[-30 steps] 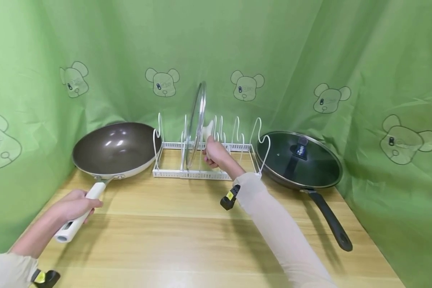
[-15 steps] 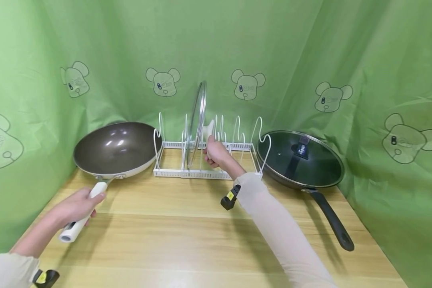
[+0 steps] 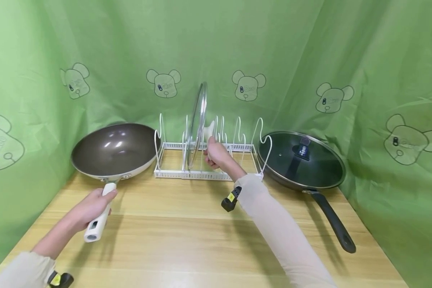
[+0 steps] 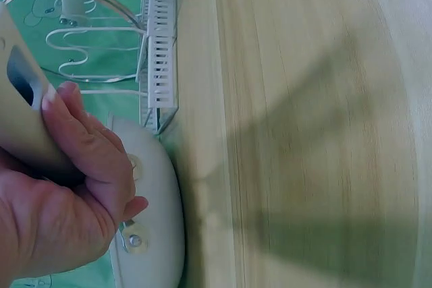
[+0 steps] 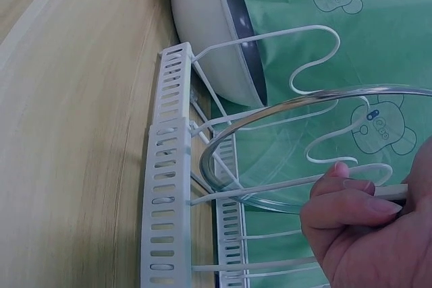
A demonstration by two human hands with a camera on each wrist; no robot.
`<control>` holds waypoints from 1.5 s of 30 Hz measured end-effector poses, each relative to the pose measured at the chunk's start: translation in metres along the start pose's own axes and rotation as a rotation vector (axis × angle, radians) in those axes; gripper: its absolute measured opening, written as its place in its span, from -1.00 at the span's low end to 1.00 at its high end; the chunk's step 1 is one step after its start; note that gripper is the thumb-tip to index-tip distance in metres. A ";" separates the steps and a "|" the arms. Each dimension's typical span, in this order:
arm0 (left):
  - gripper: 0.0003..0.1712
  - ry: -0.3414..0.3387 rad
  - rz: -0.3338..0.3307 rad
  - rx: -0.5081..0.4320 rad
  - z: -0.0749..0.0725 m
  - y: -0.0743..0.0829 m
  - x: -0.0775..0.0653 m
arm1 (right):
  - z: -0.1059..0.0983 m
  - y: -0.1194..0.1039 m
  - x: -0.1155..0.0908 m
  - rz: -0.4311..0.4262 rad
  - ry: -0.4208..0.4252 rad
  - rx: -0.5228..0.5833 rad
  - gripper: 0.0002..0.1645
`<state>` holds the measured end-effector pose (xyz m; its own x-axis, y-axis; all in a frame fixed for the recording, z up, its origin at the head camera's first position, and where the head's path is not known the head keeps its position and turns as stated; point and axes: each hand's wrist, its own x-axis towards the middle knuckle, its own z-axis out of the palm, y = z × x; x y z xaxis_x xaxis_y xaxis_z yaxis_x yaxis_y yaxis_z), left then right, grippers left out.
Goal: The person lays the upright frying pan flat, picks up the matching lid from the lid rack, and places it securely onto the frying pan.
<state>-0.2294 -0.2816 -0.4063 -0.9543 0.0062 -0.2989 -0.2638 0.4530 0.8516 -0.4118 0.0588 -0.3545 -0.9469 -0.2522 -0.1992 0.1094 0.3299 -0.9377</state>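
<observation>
In the head view my left hand (image 3: 93,208) grips the white handle of a wok (image 3: 115,148) with a brown inside and a pale outside, at the left. My right hand (image 3: 217,154) holds the pale knob of a glass lid (image 3: 198,124) by curled fingers. That lid stands on edge between the wires of a white pot rack (image 3: 169,174). The right wrist view shows the lid's metal rim (image 5: 283,104) among the wire dividers, with the fingers at its knob. From the left wrist, the wok's pale outer side (image 4: 158,220) appears beside the rack's end.
On the right, a dark frying pan with a glass lid (image 3: 306,168) stands close against the rack, its black handle (image 3: 333,222) pointing to the front. Green curtains (image 3: 216,44) with bear faces enclose the wooden table (image 3: 187,240) at the back and both sides.
My left hand has swung the wok's handle to the right, so the wok has turned a little. The right hand and the upright lid have stayed in place.
</observation>
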 end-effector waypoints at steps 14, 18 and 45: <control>-0.33 -0.015 0.003 0.002 0.002 -0.007 0.000 | -0.003 -0.002 -0.002 0.139 -0.072 0.471 -0.22; -0.31 -0.020 0.001 0.003 0.002 -0.006 0.000 | -0.003 -0.006 -0.002 0.180 -0.046 0.532 -0.27; -0.42 -0.031 -0.012 0.030 -0.004 -0.007 -0.001 | 0.016 -0.004 0.005 0.102 0.150 0.396 -0.22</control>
<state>-0.2270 -0.2885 -0.4097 -0.9461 0.0281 -0.3226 -0.2702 0.4800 0.8346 -0.4121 0.0411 -0.3563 -0.9556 -0.0923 -0.2800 0.2842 -0.0356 -0.9581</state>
